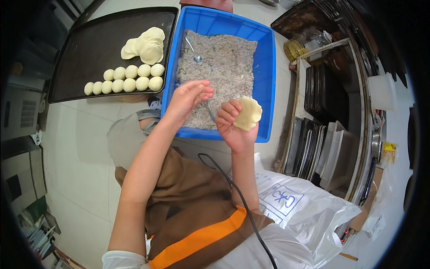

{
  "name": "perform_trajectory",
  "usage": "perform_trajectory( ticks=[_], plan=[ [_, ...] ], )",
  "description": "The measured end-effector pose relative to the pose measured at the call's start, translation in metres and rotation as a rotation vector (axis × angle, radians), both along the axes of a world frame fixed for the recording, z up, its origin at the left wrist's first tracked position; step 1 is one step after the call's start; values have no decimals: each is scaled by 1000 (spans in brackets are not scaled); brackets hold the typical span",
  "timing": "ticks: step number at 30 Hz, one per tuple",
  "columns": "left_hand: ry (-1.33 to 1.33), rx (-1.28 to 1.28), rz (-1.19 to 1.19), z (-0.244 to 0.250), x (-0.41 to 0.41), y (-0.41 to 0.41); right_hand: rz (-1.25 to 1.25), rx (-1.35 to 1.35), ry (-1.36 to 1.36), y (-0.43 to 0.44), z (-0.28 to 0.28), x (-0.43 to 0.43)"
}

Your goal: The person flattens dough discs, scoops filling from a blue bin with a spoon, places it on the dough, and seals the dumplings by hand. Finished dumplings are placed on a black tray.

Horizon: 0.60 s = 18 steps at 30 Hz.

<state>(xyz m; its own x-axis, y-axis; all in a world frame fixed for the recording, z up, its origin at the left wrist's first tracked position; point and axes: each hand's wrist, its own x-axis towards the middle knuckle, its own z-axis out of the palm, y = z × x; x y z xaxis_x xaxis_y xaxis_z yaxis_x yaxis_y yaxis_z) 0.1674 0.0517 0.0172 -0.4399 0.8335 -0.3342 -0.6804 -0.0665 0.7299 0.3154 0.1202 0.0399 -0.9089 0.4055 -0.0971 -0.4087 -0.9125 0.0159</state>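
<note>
My right hand (pixel 235 122) holds a flattened round of pale dough (pixel 248 113) upright, with the fingers curled behind its left edge. To its left, my left hand (pixel 189 99) is raised with nothing in it, its fingers loosely bent. Both hands are over the near part of a blue plastic tub (pixel 272 77) of greyish minced filling (pixel 225 60) flecked with green. A metal spoon (pixel 197 59) rests on the filling towards the back. Between my hands shows part of another metal utensil (pixel 210 111); the rest of it is hidden.
Left of the tub, a black baking tray (pixel 90 43) carries overlapping dough rounds (pixel 147 47) and two rows of dough balls (pixel 129 84). On the right stands a rack (pixel 294 101) with upright trays (pixel 322 97). A white sack (pixel 285 195) and black cord (pixel 242 196) are close to me.
</note>
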Motion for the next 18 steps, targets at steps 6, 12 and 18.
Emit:
perform_trajectory(
  ticks=[6,12,18],
  plan=[
    [301,66,53,-11,-6,-5,-119,372,-459,7,-17,9],
    [579,123,260,19,16,3,-274,743,-782,2,-11,-7],
    [270,-57,-100,-10,19,8,-252,1044,-916,5,-24,-21]
  ],
)
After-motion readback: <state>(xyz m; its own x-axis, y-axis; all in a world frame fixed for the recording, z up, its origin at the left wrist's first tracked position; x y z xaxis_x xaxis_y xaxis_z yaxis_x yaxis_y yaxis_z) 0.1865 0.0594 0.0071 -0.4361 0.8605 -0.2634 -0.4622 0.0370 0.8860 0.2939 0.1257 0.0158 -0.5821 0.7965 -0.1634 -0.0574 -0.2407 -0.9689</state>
